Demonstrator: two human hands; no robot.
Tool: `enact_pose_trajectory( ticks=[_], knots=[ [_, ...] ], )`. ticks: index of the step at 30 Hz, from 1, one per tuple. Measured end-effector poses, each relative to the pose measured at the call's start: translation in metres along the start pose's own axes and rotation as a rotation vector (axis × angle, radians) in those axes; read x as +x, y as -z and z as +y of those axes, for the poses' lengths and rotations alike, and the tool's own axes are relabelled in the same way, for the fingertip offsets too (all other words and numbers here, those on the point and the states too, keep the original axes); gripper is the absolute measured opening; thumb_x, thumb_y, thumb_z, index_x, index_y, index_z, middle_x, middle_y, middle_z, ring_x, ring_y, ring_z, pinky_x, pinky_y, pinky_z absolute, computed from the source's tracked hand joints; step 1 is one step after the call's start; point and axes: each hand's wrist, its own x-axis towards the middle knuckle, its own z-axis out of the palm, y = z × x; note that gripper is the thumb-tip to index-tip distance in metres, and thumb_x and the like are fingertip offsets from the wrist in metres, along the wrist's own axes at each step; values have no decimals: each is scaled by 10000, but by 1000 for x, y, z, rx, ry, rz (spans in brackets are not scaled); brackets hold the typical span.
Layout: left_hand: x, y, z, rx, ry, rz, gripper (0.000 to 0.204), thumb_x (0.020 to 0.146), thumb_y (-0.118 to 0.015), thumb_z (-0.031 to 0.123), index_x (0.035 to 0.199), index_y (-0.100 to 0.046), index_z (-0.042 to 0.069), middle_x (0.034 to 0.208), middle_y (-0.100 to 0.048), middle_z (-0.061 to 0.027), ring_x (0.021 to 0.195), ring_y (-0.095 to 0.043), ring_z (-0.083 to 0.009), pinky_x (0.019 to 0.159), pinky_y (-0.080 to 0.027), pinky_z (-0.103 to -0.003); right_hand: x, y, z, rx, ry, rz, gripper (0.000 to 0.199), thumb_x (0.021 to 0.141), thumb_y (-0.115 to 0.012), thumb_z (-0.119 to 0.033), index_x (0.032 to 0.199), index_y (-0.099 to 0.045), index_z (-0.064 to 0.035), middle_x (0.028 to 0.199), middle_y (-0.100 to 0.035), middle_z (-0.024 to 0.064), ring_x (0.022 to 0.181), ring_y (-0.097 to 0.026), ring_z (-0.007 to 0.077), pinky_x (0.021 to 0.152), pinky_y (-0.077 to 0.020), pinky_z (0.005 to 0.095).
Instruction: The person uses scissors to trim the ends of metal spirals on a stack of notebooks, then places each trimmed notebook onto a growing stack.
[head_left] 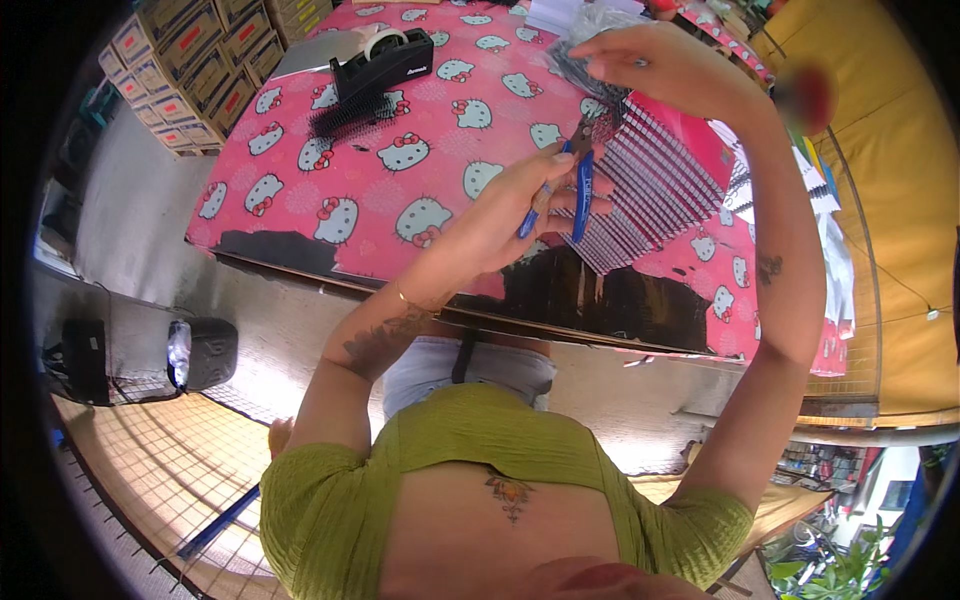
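Observation:
My left hand (520, 205) is closed around blue-handled pliers (583, 200), their dark jaws pointing away from me over the table. Just beyond the jaw tips begins a sheet of dark wire rows (650, 185), which looks like binding wire and lies slantwise across the right part of the table. My right hand (650, 65) reaches to the far side, over a clear plastic bag (600, 25) and a dark bunch of wire (590, 75). Its fingers are bent and close together; whatever they pinch is too small to make out.
A black tape dispenser (385, 65) stands at the far left on the pink patterned table cover (400, 150), beside a black comb-like wire strip (350, 115). Stacked cartons (185, 70) are behind it on the left. Papers (815, 175) lie at the right edge.

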Motion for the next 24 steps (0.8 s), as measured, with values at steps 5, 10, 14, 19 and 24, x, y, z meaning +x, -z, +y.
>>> enact_pose_trajectory(
  ticks=[5,10,14,19,24],
  knots=[
    [-2,-10,1,120,-19,72,524,983,-515,344,1395,-415,37,1148,-598,-105,1109,-589,-219,895,-485,-377,-7,-10,4,-43,-44,-97,212,825,-593,-154,967,-706,-44,883,-711,123,825,-684,275,777,-523,376],
    [4,8,-21,-107,-122,-102,381,934,-625,238,1235,-501,41,1060,-623,-81,985,-638,-190,833,-522,-348,-6,-11,12,23,28,-80,238,802,-645,-188,982,-697,-40,859,-710,138,808,-687,287,751,-521,382],
    [4,-4,-21,-249,-84,-1,249,915,-646,202,1074,-529,49,965,-643,-99,814,-694,-197,742,-584,-328,-8,-9,13,-36,16,-161,324,774,-701,-247,1029,-685,-48,850,-706,142,808,-683,291,749,-519,381],
    [3,13,-25,-228,-176,-76,235,901,-659,164,1070,-534,60,859,-646,-85,704,-677,-188,652,-596,-348,-10,-10,16,-38,-55,-229,420,734,-747,-311,1066,-679,-63,859,-694,147,828,-675,301,757,-515,393],
    [2,-4,-19,-209,-111,135,229,929,-618,158,1133,-559,73,882,-644,-70,774,-673,-180,716,-585,-359,-13,-9,11,-85,-98,-213,634,737,-779,-387,1276,-585,-115,1133,-639,167,1059,-611,292,886,-473,386]
  ],
)
